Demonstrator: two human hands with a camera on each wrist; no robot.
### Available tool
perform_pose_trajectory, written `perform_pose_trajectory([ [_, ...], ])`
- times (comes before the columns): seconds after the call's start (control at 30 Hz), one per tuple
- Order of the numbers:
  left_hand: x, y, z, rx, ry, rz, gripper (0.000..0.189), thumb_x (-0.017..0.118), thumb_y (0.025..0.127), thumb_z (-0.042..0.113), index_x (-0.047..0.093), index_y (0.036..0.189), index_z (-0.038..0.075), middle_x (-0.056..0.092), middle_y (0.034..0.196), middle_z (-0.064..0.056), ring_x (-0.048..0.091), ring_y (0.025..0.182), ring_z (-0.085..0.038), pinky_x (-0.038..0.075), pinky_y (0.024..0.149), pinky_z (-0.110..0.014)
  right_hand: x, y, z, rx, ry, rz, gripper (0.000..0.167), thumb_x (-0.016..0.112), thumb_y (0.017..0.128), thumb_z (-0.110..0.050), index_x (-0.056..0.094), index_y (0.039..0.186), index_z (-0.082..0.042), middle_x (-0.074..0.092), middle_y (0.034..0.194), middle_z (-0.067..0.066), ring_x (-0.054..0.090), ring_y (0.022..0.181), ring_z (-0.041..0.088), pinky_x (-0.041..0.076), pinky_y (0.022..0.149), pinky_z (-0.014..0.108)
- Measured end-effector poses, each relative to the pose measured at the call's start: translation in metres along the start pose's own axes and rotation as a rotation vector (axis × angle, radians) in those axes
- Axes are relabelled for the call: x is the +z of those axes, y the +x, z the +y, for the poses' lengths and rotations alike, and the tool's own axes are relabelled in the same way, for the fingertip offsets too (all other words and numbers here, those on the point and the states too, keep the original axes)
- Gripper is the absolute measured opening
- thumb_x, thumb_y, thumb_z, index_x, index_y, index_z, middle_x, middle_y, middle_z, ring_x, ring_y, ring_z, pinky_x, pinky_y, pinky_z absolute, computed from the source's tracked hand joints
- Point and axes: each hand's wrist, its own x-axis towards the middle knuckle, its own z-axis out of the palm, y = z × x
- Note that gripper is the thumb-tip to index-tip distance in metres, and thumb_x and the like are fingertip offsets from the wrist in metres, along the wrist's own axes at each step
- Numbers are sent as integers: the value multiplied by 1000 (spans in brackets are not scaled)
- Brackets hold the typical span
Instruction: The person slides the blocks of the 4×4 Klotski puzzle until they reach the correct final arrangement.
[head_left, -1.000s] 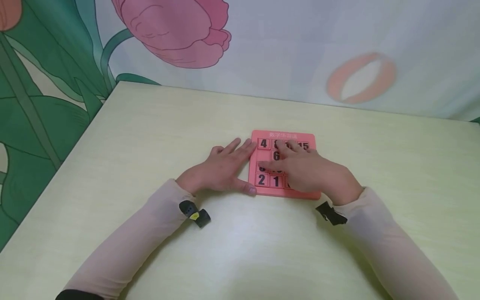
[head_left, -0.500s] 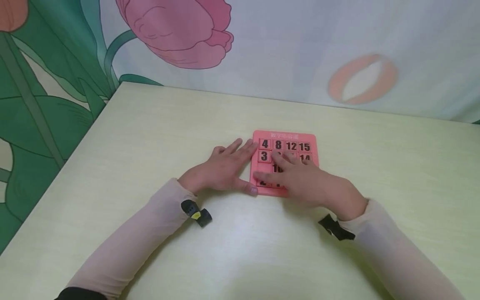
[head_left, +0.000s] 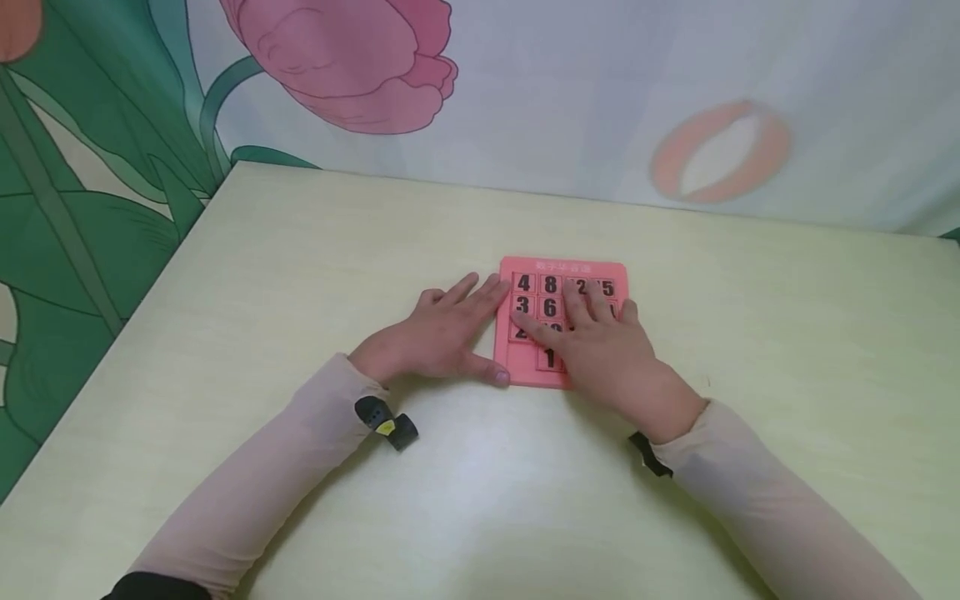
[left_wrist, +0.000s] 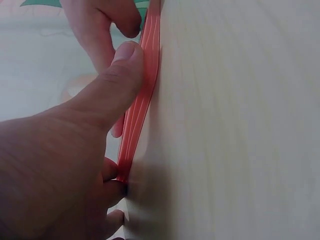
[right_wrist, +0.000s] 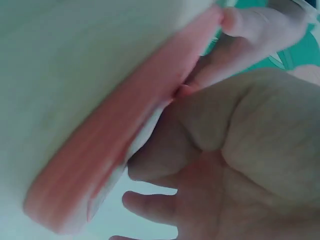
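A pink sliding number puzzle lies flat on the table, its tiles printed with black numbers. My left hand touches its left edge, fingers and thumb spread. In the left wrist view the left thumb presses on the puzzle's side. Spread over the tiles is my right hand, which hides much of the right side. Its thumb touches the 2 tile, directly below the 3 tile. An open slot shows at the lower left, beside the 1 tile.
The pale wooden table extends around the puzzle. Behind it hangs a cloth backdrop with painted flowers and leaves. Black straps sit at both wrists.
In the puzzle's left column, the 3 tile has slid up one row, then the 2 tile; the open slot is now at the bottom. The left hand stays at the edge.
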Motion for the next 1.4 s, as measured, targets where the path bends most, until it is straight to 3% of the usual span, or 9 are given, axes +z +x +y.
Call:
perform_pose_trajectory([
  [0.1,0,0,-2,-2,-1,6,118,64,83,73,-1,164,15,-3,169,-1,-9,154,-27,13,115,-53,-3,1,0,-1,-20,-1,68,58,102,-16,28,160,-37,14,163,30,11,147,55,24,104,76],
  [0.23,1,2,-3,4,-23,4,118,65,83,73,-1,164,16,-4,169,0,-10,153,-26,12,116,-52,-13,-12,7,-55,71,-41,70,57,102,-10,28,160,-37,14,164,27,8,148,52,22,106,75],
  [0.33,1,5,0,13,-32,0,119,65,83,73,-2,163,17,-4,169,0,-11,153,-26,11,116,-52,-19,-29,17,-90,131,-79,67,54,101,-4,36,157,-37,15,165,24,8,149,50,22,106,75],
  [0.5,-2,8,4,3,1,-7,120,64,83,74,-3,163,15,-6,168,-1,-11,153,-27,12,116,-51,-20,-45,25,-97,128,-94,65,53,98,0,45,154,-32,15,163,27,11,148,52,22,105,76],
  [0.83,-2,4,0,-12,9,-4,120,64,82,75,-1,163,15,-4,169,-2,-9,154,-28,15,115,-53,-2,-30,8,-121,91,-28,61,48,102,-5,41,156,-34,18,163,26,11,148,50,22,106,74],
  [1.0,0,1,-2,-7,4,0,120,64,82,74,-2,163,16,-4,169,-3,-9,153,-29,14,115,-53,-2,-33,4,-114,118,-15,62,50,102,-6,40,157,-33,16,164,26,10,149,49,21,107,74],
  [1.23,2,1,-1,2,-4,3,120,64,83,73,-3,163,16,-5,169,-3,-10,153,-29,12,116,-53,0,-47,27,-77,217,-2,66,49,101,-7,29,161,-27,13,165,25,8,150,48,18,108,73],
  [1.4,3,2,-1,-5,-15,8,121,66,82,73,-2,163,15,-5,169,-2,-10,153,-28,12,116,-53,5,-62,47,-90,292,-17,73,51,96,1,33,160,-28,9,165,27,8,148,52,19,107,74],
])
